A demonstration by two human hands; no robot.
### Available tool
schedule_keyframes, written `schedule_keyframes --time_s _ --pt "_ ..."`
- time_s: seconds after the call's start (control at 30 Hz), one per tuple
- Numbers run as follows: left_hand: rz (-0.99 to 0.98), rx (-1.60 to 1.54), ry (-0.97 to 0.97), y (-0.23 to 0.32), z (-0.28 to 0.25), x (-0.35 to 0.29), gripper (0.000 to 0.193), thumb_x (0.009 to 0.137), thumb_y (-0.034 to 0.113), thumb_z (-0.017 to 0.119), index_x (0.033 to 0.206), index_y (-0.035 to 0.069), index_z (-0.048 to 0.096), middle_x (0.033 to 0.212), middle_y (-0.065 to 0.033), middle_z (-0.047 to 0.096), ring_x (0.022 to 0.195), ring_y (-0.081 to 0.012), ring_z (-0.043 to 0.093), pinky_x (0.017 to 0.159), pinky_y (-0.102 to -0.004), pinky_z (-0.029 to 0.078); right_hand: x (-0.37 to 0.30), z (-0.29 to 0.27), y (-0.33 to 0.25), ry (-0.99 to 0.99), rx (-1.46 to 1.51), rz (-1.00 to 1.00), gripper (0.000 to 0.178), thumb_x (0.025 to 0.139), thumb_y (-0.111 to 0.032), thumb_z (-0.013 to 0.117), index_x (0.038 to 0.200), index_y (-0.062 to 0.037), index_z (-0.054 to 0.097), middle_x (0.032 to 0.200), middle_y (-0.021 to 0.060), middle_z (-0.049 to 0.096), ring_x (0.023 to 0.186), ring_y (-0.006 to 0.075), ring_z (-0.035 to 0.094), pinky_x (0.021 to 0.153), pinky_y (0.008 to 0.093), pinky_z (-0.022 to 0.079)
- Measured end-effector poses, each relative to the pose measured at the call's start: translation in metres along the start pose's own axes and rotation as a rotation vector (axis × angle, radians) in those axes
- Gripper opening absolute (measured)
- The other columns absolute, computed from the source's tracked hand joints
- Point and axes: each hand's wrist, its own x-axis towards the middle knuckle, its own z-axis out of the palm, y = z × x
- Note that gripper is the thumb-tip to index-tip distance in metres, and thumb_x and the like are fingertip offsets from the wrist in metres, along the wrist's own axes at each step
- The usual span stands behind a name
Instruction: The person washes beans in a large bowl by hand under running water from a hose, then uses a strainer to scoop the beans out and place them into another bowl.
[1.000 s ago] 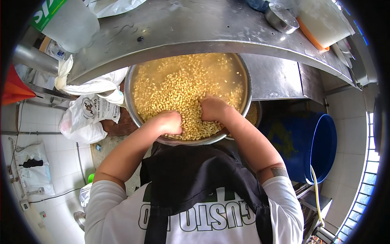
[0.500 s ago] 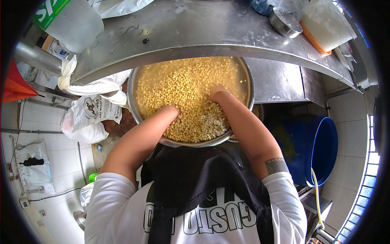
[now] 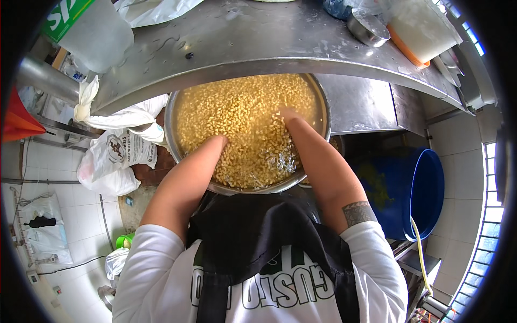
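Observation:
A wide, round metal bowl point(image 3: 329, 119) holds a mass of pale yellow kernels point(image 3: 237, 116), which look like corn, in cloudy water. Both my arms reach down into it. My left hand point(image 3: 220, 141) is sunk in the kernels past the wrist, left of the middle. On the other side, farther back, my right hand point(image 3: 291, 115) is under the cloudy water and kernels, with only its wrist end showing. The fingers of both hands are hidden. Near the bowl's front edge, the water's surface ripples and glints between my forearms.
A steel shelf point(image 3: 242, 48) overhangs the bowl's far edge. On it stand a metal cup point(image 3: 368, 28) and a whitish tub point(image 3: 423, 32). A blue barrel point(image 3: 428, 194) lies to the right, and white sacks point(image 3: 116, 161) are at the left.
My left hand has shifted a little farther into the bowl, and the kernels around both hands have moved. The whole view has slid slightly.

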Motion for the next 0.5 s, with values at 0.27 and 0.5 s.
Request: schedule_keyframes --time_s 0.27,0.5 --pt "0.28 -0.751 0.091 0.037 -0.027 -0.037 0.06 0.092 0.038 0.065 0.147 0.016 0.056 0.153 -0.009 0.052 0.126 -0.0267 0.059 0.098 -0.0455 0.052 -0.05 -0.031 0.027 -0.083 0.045 -0.092 0.048 0.099 -0.031 0.055 0.142 -0.0089 0.059 0.145 0.0164 0.06 0.129 0.0333 0.058 0.106 0.0483 0.048" --pt "0.377 -1.13 0.122 0.037 -0.041 -0.071 0.062 0.093 0.037 0.063 0.151 0.016 0.052 0.157 -0.0091 0.048 0.131 -0.026 0.057 0.101 -0.0455 0.05 0.035 0.027 0.057 -0.059 0.329 -0.238 0.052 0.095 -0.023 0.063 0.143 -0.004 0.056 0.142 0.0171 0.062 0.122 0.0275 0.06 0.101 0.0451 0.051"
